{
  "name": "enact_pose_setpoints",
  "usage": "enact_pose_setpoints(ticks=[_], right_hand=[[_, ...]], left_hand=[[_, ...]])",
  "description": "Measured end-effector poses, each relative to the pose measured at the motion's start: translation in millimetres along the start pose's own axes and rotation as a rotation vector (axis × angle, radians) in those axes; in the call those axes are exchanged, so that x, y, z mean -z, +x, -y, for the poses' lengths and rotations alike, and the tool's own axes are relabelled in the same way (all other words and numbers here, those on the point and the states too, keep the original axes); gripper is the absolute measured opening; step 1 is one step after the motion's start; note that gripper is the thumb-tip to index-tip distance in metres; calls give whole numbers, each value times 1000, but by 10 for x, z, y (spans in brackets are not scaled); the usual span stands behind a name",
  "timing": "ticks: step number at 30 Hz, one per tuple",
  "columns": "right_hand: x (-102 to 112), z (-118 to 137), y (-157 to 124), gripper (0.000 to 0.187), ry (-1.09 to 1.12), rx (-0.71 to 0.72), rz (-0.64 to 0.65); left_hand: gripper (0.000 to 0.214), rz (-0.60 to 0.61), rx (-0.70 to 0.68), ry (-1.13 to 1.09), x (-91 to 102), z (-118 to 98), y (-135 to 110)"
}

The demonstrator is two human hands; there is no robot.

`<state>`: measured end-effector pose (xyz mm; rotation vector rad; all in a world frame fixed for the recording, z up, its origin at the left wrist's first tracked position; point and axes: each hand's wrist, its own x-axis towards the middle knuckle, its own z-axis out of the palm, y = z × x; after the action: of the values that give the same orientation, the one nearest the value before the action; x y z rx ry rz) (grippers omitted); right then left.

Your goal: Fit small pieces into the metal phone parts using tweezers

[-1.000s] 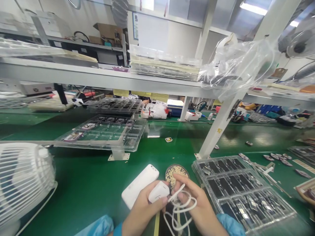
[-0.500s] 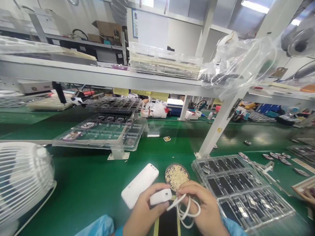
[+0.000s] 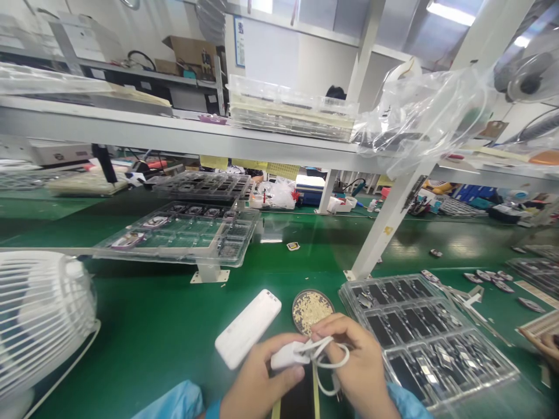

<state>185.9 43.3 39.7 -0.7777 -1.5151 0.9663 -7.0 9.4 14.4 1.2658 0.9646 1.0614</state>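
Note:
My left hand (image 3: 264,372) is closed around a white USB charger plug (image 3: 286,356), held above the green bench. Pinched in my right hand (image 3: 356,361) is a coiled white cable (image 3: 327,364). The cable's end meets the charger's face; whether it is seated inside is hidden by my fingers. Below my hands lies a dark flat panel with yellow edges (image 3: 297,401). A white power bank (image 3: 248,329) rests to the left of my hands. Just beyond my fingertips sits a round dish of small cream-coloured pieces (image 3: 311,308).
A clear tray of dark screen parts (image 3: 432,337) lies to the right. At the left edge stands a white fan (image 3: 43,326). Raised clear trays (image 3: 183,233) are at back left, under a shelf (image 3: 262,142). Another person's hand (image 3: 549,343) shows at the right edge.
My right hand has brought the cable end leftward against the charger. My left hand has shifted slightly right with the charger.

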Motion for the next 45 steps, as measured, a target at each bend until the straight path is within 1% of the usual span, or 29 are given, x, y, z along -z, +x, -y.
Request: enact_pose_setpoints(ticks=[3, 6, 12, 14, 16, 19, 22, 25, 28, 31, 33, 35, 38, 40, 43, 45], right_hand=[[8, 10, 10, 11, -47, 74, -3], [30, 6, 12, 11, -92, 150, 13], [66, -4, -15, 8, -113, 130, 67], [66, 4, -13, 6, -111, 70, 70], [58, 12, 10, 8, -68, -43, 25], [40, 15, 80, 17, 74, -199, -115], [21, 12, 165, 29, 235, -274, -207], [-22, 41, 242, 35, 338, -309, -275], [-129, 117, 312, 37, 397, -272, -388], [-300, 203, 355, 37, 476, -206, -474], [-406, 233, 346, 35, 489, -168, -499], [-459, 227, 298, 32, 455, -123, -487], [-401, 164, 173, 25, 348, -26, -441], [-316, 121, 90, 23, 325, -3, -437], [-264, 114, 27, 26, 438, -68, -492], [-321, 147, 32, 30, 502, -114, -555]], left_hand=[[57, 28, 32, -49, -43, -15, 0], [57, 54, 46, -82, -80, -45, 4], [50, -3, 3, -17, -53, -79, 15], [47, -9, -6, 7, -34, -98, 13], [44, -7, 8, 37, -21, -124, 8], [45, -31, 64, 107, -7, -148, 4], [50, -36, 123, 98, 0, -107, 15], [54, -30, 152, -24, -15, -4, 33], [57, -53, 147, -164, -63, 70, 48], [56, -32, 139, -280, -134, 39, 42], [57, -33, 165, -362, -174, -23, 23], [54, -50, 200, -431, -195, -81, 1], [46, -99, 214, -474, -192, -108, -16], [50, -123, 220, -477, -189, -88, -17], [55, -96, 212, -482, -219, -58, -28], [53, -74, 212, -496, -255, -67, -45]])
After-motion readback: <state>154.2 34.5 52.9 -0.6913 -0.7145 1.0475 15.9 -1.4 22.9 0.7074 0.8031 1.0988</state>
